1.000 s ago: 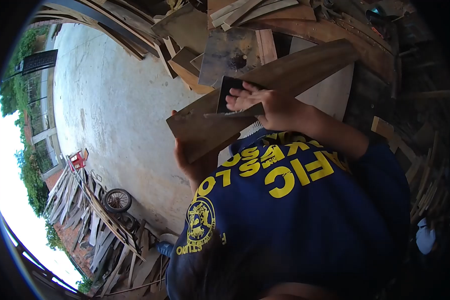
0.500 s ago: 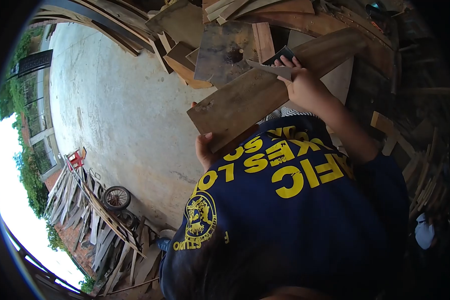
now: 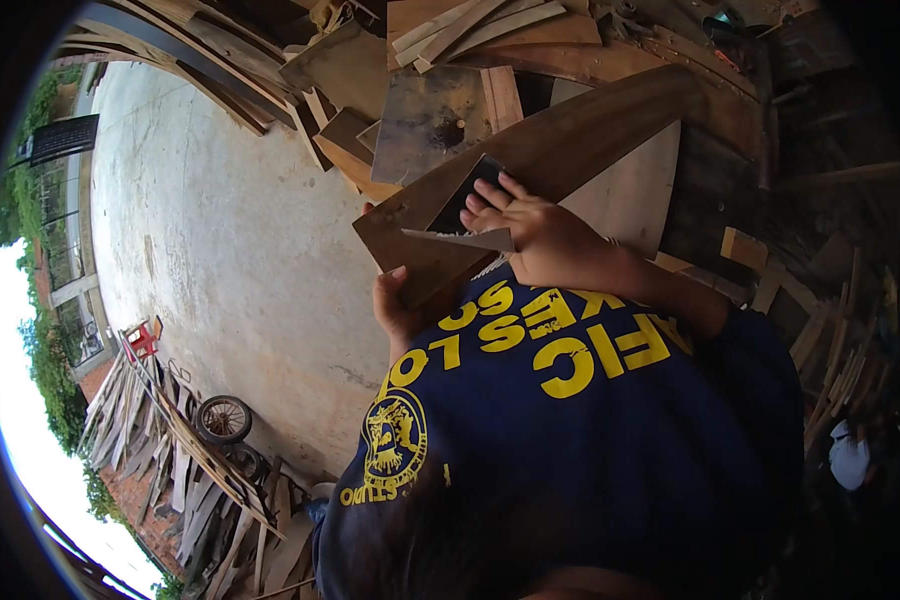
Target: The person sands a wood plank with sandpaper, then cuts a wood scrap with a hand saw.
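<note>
A long brown wooden board (image 3: 590,135) lies slantwise in front of me, its near end at the left. My left hand (image 3: 394,300) grips that end, with the thumb on the top face and a fingertip showing at the far edge. My right hand (image 3: 530,225) presses a dark sheet, which looks like sandpaper (image 3: 467,196), on the board's face. A paler flap of the sheet with a ragged edge sticks out below the fingers. The fingers bend over the sheet.
Beyond the board stands a stained panel (image 3: 435,120) among wood offcuts (image 3: 470,30). Scrap strips (image 3: 160,440) are heaped at the lower left, beside a spoked wheel (image 3: 224,419). A pale concrete floor (image 3: 210,230) spreads to the left. More scraps lie at the right.
My right hand has slid along the board with the sheet, left and down towards my left hand. The view has shifted slightly, and my left hand still holds the board's end.
</note>
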### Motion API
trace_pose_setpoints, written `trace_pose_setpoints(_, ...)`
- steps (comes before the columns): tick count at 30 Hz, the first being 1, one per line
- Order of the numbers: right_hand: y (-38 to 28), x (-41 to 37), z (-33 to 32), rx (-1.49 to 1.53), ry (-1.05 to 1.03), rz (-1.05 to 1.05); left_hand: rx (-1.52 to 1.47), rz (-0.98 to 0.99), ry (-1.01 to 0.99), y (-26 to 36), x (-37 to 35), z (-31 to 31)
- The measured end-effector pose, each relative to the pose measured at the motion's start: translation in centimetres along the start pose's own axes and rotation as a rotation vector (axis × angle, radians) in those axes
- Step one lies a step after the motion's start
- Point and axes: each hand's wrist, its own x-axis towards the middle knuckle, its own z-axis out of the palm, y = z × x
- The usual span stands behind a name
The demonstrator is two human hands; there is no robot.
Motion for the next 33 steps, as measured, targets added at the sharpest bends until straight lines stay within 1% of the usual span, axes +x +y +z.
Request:
trace_pose_setpoints(1,-0.2,0.1,0.0,0.063,-0.042,-0.086,0.014,0.021,-0.014,0.0,0.2,0.0)
trace_pose_setpoints(2,0.3,0.3,-0.8,0.150,-0.054,-0.047,0.032,0.040,-0.024,0.1,0.3,-0.1)
trace_pose_setpoints(3,2.2,0.4,-1.3,0.095,-0.069,-0.016,0.029,0.046,-0.024,0.2,0.2,-0.2)
trace_pose_setpoints(5,6.9,0.3,-1.4,-0.024,-0.013,0.240,-0.055,0.008,-0.013,0.2,0.2,-0.3)
trace_pose_setpoints(6,6.9,0.5,-1.7,-0.034,-0.014,0.234,-0.100,-0.013,-0.010,0.2,0.4,-0.2)
trace_pose_setpoints(8,6.6,1.1,-2.2,-0.115,-0.190,0.475,-0.192,-0.055,-0.002,-0.1,0.7,0.0)
trace_pose_setpoints(9,4.9,0.8,-1.2,-0.048,-0.155,0.305,-0.234,-0.080,0.005,-0.4,0.7,0.0)
trace_pose_setpoints(11,0.1,0.8,-0.9,0.023,-0.242,-0.035,-0.316,-0.135,0.038,-0.8,0.1,-0.2)
trace_pose_setpoints(12,0.1,0.8,-1.4,0.031,-0.252,-0.035,-0.319,-0.135,0.050,-0.7,0.0,0.3)
trace_pose_setpoints(14,1.2,1.1,-1.9,0.179,-0.213,0.053,0.029,0.089,-0.146,0.2,-0.2,2.4)
trace_pose_setpoints(15,3.7,1.3,-1.7,0.141,-0.151,0.085,0.027,0.091,-0.132,0.5,-0.4,2.7)
trace_pose_setpoints(16,5.3,1.8,-2.5,0.034,-0.145,0.289,0.054,0.067,-0.095,0.8,-0.4,3.0)
trace_pose_setpoints(17,6.4,1.9,-3.1,0.028,-0.049,0.406,0.081,0.042,-0.063,1.1,-0.4,3.2)
trace_pose_setpoints(18,7.4,2.4,-3.8,-0.178,-0.201,0.482,0.081,0.041,-0.057,1.3,-0.4,3.5)
trace_pose_setpoints(19,7.1,2.4,-3.7,-0.177,-0.206,0.481,0.090,0.031,-0.021,1.5,-0.5,3.7)
trace_pose_setpoints(21,6.3,1.9,-3.1,-0.125,-0.021,0.181,0.100,0.016,0.025,1.7,-0.6,4.1)
trace_pose_setpoints(23,4.8,2.2,-1.5,-0.005,0.094,0.015,0.097,0.039,-0.062,2.0,-0.7,4.5)
trace_pose_setpoints(24,4.1,2.4,-1.2,-0.002,0.133,-0.007,0.091,0.031,-0.051,2.2,-0.6,4.6)
trace_pose_setpoints(25,3.4,2.6,-1.0,-0.001,0.172,-0.034,0.120,0.028,-0.113,2.5,-0.4,4.6)
trace_pose_setpoints(26,2.9,2.6,-0.6,0.003,0.160,-0.034,0.150,0.028,-0.176,2.7,-0.2,4.5)
trace_pose_setpoints(27,2.4,2.6,-0.2,0.029,0.208,-0.092,0.146,0.028,-0.167,3.0,0.0,4.3)
trace_pose_setpoints(28,2.1,2.5,0.2,0.058,0.257,-0.150,0.095,-0.006,-0.174,3.2,0.2,4.1)
trace_pose_setpoints(29,2.1,2.3,0.2,0.065,0.247,-0.152,0.042,-0.038,-0.180,3.3,0.2,3.9)
trace_pose_setpoints(31,3.1,1.8,-0.3,0.089,0.298,-0.187,0.057,-0.046,-0.157,3.3,0.3,3.9)
trace_pose_setpoints(32,4.7,2.0,-0.6,0.141,0.331,-0.096,0.076,-0.061,-0.146,3.3,0.2,3.9)
trace_pose_setpoints(33,7.2,2.1,-0.8,-0.036,0.402,-0.108,0.073,-0.060,-0.144,3.2,0.1,4.0)
